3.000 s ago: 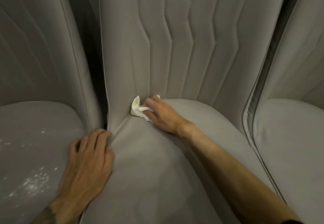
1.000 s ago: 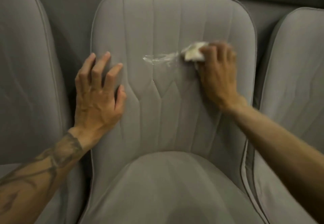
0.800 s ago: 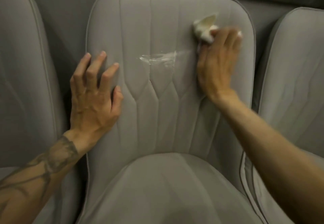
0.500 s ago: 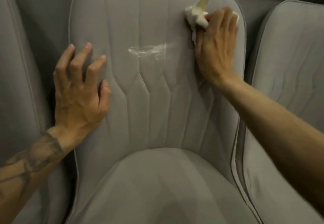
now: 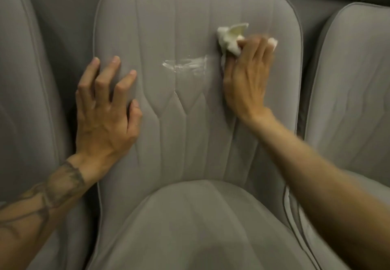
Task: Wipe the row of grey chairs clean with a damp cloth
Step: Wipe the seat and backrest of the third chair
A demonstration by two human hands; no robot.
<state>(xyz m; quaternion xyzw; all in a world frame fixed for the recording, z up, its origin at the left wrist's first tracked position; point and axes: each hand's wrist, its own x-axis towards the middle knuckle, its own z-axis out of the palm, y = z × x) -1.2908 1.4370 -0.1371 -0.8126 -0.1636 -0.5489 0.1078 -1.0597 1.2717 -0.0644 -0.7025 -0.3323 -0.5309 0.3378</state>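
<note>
On mid chair's upright backrest (image 5: 190,5): R hand (image 5: 247,75) clamped on bunched cloth (image 5: 229,37), loose flap up; L hand (image 5: 103,119) splayed flat.

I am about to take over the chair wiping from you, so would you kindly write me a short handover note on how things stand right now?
Left hand: open, fingers spread, bracing the left side of the middle chair backrest.
Right hand: holds the white cloth against the backrest's upper right.
Done: the seat cushion shows no marks.
Left: the white smear at mid-backrest, just left of the cloth, is not yet wiped. Then check the left chair and the right chair, which are only partly in view.
</note>
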